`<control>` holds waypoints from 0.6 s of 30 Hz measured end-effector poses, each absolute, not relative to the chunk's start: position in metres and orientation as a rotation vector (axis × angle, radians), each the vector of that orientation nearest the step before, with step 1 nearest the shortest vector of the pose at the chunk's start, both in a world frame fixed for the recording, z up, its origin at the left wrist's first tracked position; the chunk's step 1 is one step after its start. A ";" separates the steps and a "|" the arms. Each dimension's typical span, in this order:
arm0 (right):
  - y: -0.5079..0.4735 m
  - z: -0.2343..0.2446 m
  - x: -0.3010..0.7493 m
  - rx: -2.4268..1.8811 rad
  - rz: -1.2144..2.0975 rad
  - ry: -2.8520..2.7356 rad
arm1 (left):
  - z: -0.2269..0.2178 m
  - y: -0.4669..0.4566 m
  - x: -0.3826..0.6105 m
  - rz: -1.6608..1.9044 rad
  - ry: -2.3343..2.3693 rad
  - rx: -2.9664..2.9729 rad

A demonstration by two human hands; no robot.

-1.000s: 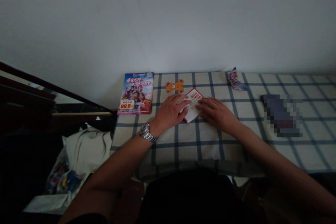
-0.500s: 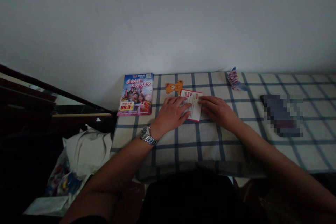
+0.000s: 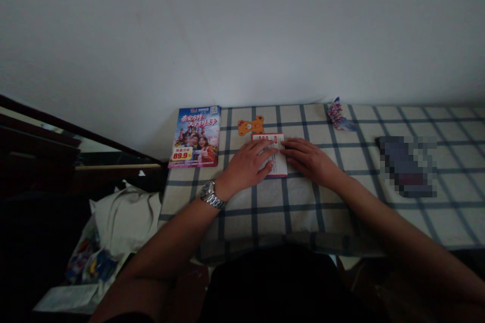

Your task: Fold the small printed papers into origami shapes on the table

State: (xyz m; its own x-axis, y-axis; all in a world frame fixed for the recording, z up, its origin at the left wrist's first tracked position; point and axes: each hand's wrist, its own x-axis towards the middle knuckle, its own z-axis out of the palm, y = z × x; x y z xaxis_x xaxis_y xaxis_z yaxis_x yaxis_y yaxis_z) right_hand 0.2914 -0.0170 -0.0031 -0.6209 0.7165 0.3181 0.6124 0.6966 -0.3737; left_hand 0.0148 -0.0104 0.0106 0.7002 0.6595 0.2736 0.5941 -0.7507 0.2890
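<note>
A white printed leaflet or card [image 3: 279, 167] with red edges lies on the checked cloth [image 3: 265, 217] in the middle. Across its left part rests my left hand [image 3: 248, 164], fingers stretched out, a metal watch [image 3: 212, 195] on that wrist. My right hand [image 3: 308, 159] lies at the leaflet's right edge with its fingers extended and touching it. Both hands are open, palms down. Just behind the leaflet is a flat orange bear figure [image 3: 250, 125], its lower edge close to the leaflet's top. Part of the leaflet is hidden under my left fingers.
Colourful flyers [image 3: 195, 136] lie at the cloth's left end by the wall [image 3: 242, 35]. A crumpled colourful piece [image 3: 338, 115] sits at the back right, and a blurred dark object [image 3: 407, 166] farther right. A whitish bag [image 3: 127, 217] stands below on the left.
The leaflet has turned a little and shifted left, so its edges now sit straighter. My right hand has moved slightly left with it; my left hand has hardly moved.
</note>
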 end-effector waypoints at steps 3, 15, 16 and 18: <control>-0.016 -0.004 0.290 -1.007 0.347 -2.466 | 0.010 -0.008 0.014 0.550 1.005 2.696; -0.005 0.001 0.287 -1.041 0.448 -2.329 | 0.004 -0.004 0.019 0.558 1.062 2.739; -0.004 0.002 0.286 -1.058 0.444 -2.294 | 0.004 -0.005 0.019 0.556 1.064 2.742; 0.000 0.003 0.283 -1.102 0.430 -2.221 | 0.004 -0.005 0.019 0.548 1.062 2.747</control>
State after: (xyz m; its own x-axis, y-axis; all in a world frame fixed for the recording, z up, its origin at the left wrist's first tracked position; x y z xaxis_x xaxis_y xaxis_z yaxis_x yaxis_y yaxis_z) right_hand 0.2825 0.0004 0.0026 -0.4635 0.7998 0.3814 0.5998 0.6000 -0.5294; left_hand 0.0190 -0.0047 0.0042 0.6831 0.6736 0.2821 0.6203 -0.7391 0.2626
